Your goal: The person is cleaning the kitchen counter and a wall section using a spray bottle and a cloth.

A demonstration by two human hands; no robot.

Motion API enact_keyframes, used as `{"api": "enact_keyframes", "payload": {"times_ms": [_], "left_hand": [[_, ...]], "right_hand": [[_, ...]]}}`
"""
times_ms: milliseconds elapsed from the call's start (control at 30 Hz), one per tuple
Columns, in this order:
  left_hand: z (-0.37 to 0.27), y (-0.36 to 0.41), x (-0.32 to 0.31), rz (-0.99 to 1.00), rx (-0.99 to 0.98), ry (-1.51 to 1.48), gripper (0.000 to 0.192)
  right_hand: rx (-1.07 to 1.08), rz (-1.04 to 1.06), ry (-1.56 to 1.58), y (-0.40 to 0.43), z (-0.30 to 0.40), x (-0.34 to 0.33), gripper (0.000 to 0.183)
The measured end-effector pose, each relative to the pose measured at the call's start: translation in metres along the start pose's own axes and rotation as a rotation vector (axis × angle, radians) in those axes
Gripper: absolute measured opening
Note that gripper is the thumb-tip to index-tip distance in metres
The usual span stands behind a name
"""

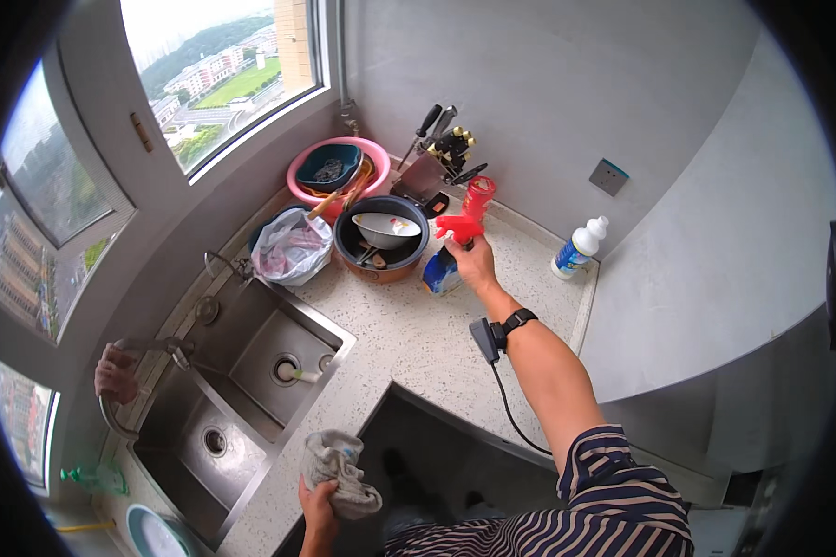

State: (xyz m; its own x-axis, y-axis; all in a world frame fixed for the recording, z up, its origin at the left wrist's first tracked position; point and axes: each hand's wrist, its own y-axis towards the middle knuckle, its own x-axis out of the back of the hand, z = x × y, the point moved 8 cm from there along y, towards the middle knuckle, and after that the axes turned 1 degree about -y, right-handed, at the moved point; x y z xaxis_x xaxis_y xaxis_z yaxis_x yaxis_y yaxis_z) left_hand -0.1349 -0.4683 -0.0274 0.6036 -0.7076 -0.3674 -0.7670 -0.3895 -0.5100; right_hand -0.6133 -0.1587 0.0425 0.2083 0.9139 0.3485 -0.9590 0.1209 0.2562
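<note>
My right hand [475,263] is closed around the neck of a blue spray bottle [440,273] with a red trigger head [460,227], at the back of the speckled countertop. A dark pot [382,268] holding a white bowl [386,228] is just left of the bottle. Low in the picture, my left hand [318,503] grips a crumpled grey cloth [340,473] by the counter's front edge, beside the double steel sink [272,445]. A black strap with a cabled device sits on my right wrist.
Along the back are a pink basin [382,154], a bag-lined container [292,247], a knife block [421,177] and a red canister [478,196]. A white bottle [579,248] stands near the right wall. A curved faucet [115,416] is left of the sink, with a green bottle [101,479] below.
</note>
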Motion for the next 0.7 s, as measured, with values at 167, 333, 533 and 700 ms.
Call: {"api": "enact_keyframes", "payload": {"times_ms": [167,333,533,700], "left_hand": [[0.004,0.031,-0.067,0.157,0.134,0.011,0.062],[0.022,0.035,-0.118,0.332,0.196,0.202,0.065],[0.061,-0.033,-0.210,0.943,-0.201,0.968,0.035],[0.169,-0.127,-0.268,0.899,0.301,0.534,0.042]], "right_hand": [[0.017,-0.172,-0.015,-0.082,0.053,0.055,0.032],[0.244,-0.131,-0.016,-0.200,0.141,0.133,0.040],[0.319,-0.259,0.282,-0.368,0.182,0.324,0.045],[0.350,-0.454,0.034,-0.521,0.173,0.491,0.047]]}}
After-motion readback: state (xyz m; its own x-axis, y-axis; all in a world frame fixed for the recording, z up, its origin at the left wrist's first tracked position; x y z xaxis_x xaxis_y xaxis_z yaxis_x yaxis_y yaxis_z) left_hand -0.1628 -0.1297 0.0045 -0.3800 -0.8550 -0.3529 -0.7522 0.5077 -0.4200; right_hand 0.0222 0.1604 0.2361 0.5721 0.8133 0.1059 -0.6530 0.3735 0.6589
